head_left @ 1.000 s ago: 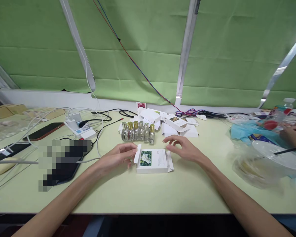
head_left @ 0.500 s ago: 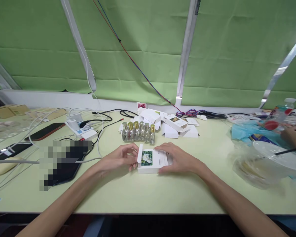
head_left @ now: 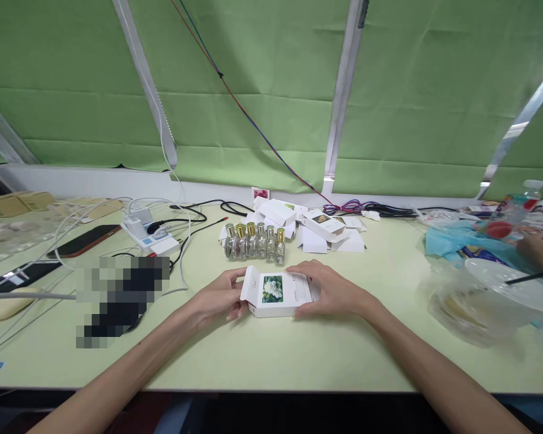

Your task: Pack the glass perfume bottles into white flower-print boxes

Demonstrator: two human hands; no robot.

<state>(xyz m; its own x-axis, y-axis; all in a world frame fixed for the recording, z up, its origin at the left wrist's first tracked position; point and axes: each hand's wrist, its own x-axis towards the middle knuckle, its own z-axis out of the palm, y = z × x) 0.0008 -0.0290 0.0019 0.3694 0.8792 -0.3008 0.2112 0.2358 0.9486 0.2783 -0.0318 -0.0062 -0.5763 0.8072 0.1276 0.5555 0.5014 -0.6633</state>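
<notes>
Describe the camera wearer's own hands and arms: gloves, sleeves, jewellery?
Left hand and right hand: both bare, no gloves, no rings visible. Left forearm and right forearm: slender, uncovered as far as they show, no sleeves, watch or bracelet on the visible stretch. Upper arms are out of frame.

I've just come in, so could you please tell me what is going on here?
A person's right hand grips one end of a small white carton printed with a white flower. The left hand is at the other end, by an open flap. Six capped glass bottles stand beyond on the table, in front of more white cartons.
</notes>
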